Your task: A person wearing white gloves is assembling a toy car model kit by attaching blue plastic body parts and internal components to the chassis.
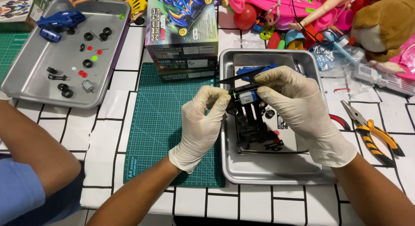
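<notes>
Both my hands wear white gloves and meet over the right metal tray (pixel 268 172). My left hand (pixel 201 122) pinches the left end of a black toy car chassis (pixel 249 122), beside a small green part. My right hand (pixel 298 109) grips the chassis from the right, fingers over a small silver motor (pixel 247 97) seated in it. A blue car body part (pixel 253 71) lies in the tray behind my hands. Small black pieces lie on the tray floor under the chassis.
A green cutting mat (pixel 158 118) lies left of the tray, a toy car box (pixel 181 31) behind it. A second metal tray (pixel 39 74) at far left holds a blue body shell, wheels and small parts. Orange-handled pliers (pixel 374 131) lie right. Another person's arm (pixel 30 152) rests at lower left.
</notes>
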